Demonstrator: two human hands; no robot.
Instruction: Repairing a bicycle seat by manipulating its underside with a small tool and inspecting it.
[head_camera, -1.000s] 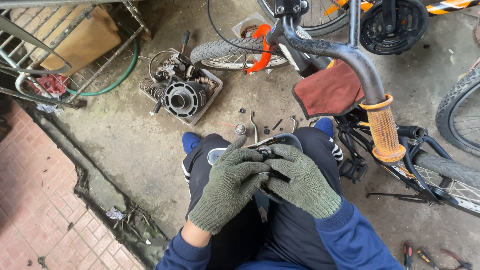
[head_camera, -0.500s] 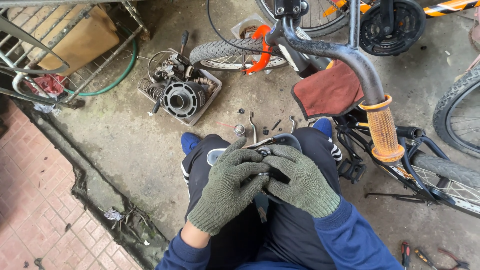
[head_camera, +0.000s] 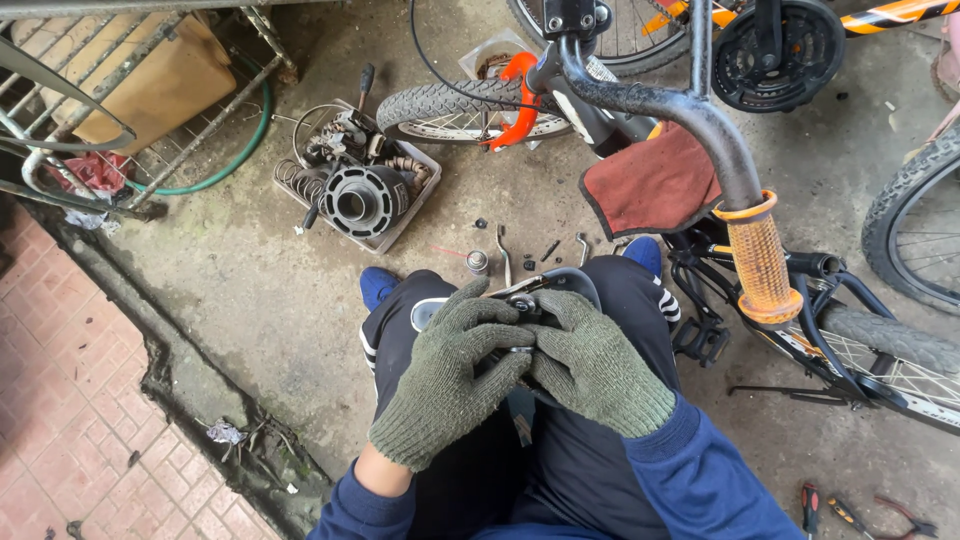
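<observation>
My left hand (head_camera: 445, 375) and my right hand (head_camera: 595, 365), both in green knit gloves, are closed together over a small black and metal bike part (head_camera: 545, 290) held on my lap. The gloves hide most of the part; only a curved dark edge and a bit of metal show above the fingers. I am crouched, with dark trousers and blue shoes (head_camera: 378, 285) below the hands. Small bolts and a bent metal piece (head_camera: 503, 255) lie on the concrete just beyond my knees.
A child's bicycle with an orange grip (head_camera: 760, 265) and a red cloth (head_camera: 650, 185) over its frame stands to the right. A tray of metal parts (head_camera: 355, 190) sits ahead left. Green hose (head_camera: 235, 160), wire rack (head_camera: 120, 110), brick paving (head_camera: 60, 410) left. Hand tools (head_camera: 850, 510) lie at lower right.
Both hands stay closed on the part in my lap; the fingers shift only slightly. Nothing else has moved.
</observation>
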